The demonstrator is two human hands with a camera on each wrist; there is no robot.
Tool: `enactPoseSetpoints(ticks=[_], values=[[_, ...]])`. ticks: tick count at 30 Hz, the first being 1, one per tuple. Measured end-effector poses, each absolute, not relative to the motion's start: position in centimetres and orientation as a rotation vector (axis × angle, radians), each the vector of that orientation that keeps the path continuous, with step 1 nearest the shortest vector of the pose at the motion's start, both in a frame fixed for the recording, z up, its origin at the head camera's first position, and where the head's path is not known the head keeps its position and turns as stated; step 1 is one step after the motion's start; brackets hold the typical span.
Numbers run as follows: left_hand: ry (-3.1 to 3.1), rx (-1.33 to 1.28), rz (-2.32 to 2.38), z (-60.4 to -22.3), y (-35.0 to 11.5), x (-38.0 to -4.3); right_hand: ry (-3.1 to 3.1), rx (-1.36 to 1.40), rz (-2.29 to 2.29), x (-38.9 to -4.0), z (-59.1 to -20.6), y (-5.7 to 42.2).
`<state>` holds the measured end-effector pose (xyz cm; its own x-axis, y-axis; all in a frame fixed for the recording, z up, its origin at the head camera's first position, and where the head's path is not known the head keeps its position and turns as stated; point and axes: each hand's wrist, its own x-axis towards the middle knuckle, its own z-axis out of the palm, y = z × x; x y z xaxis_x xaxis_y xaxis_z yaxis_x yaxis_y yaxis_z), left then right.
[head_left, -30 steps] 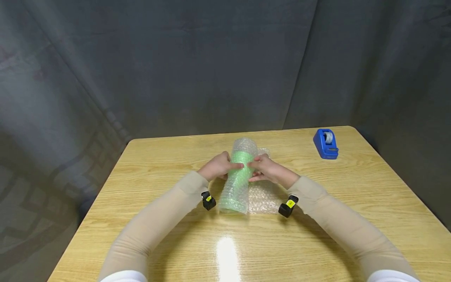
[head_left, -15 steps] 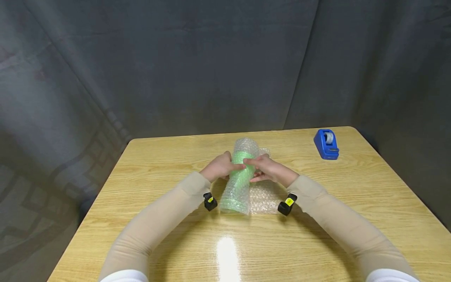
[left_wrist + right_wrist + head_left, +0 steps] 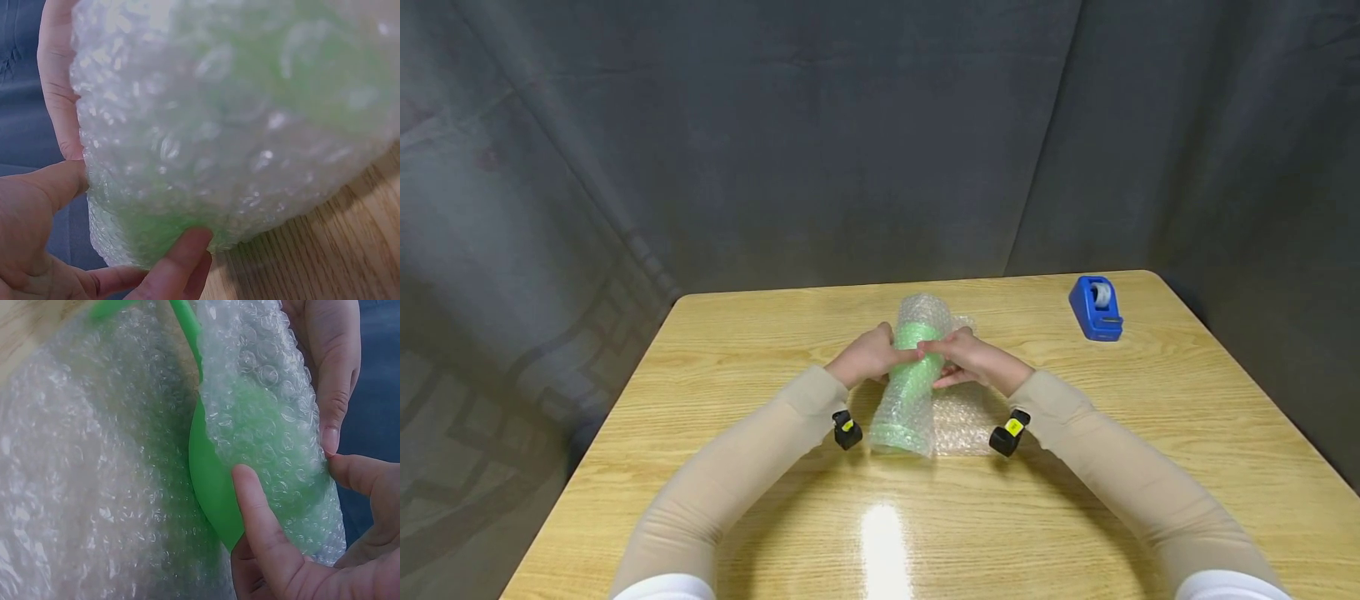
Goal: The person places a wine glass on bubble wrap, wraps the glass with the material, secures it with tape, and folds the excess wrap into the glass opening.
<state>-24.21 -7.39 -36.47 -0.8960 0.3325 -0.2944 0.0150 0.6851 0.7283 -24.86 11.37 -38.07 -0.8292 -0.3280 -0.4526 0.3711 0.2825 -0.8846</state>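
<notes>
A green goblet (image 3: 209,469) lies on its side under bubble wrap (image 3: 904,404); its bowl points away from me, its foot toward me. The wrap is folded over it from the left, and a flat part extends underneath to the right. My left hand (image 3: 868,356) grips the bundle from the left, thumb on top and fingers (image 3: 181,256) curled around the side. From the right, my right hand (image 3: 976,360) holds it, its thumb meeting the left thumb on top. In the right wrist view, a fingertip (image 3: 247,481) rests on the wrap's edge, beside the goblet's bare green side.
A blue tape dispenser (image 3: 1094,310) with a roll of clear tape stands at the back right of the wooden table (image 3: 760,517). Dark grey curtains (image 3: 820,150) hang behind the table and along both sides.
My right thumb has slid left across the top to meet the left thumb. The bundle and left hand have shifted very slightly right; then both hands stay almost still.
</notes>
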Motion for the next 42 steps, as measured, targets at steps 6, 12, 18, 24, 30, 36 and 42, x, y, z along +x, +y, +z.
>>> enactPoseSetpoints(ticks=[6, 12, 18, 24, 30, 36, 42], values=[[2.466, 0.271, 1.102, -36.5, -7.4, -24.3, 1.988, 0.011, -1.586, -24.9, -38.1, 11.5], [2.313, 0.229, 1.217, -36.7, -8.1, -24.9, 1.992, 0.042, -1.57, -24.9, -38.1, 11.4], [2.016, 0.075, 1.445, -37.4, -9.3, -26.0, 1.969, 0.11, -1.585, -24.9, -38.1, 11.2], [1.985, 0.028, 1.43, -38.1, -9.5, -26.1, 1.967, 0.088, -1.591, -24.9, -38.3, 11.4], [1.967, 0.005, 1.436, -38.3, -9.4, -26.0, 1.954, 0.045, -1.602, -24.8, -38.4, 11.7], [1.942, 0.005, 1.448, -38.4, -9.3, -26.2, 1.947, 0.029, -1.618, -24.6, -38.5, 11.7], [1.972, 0.051, 1.421, -38.1, -9.4, -26.2, 1.937, 0.021, -1.631, -24.5, -38.6, 11.4]])
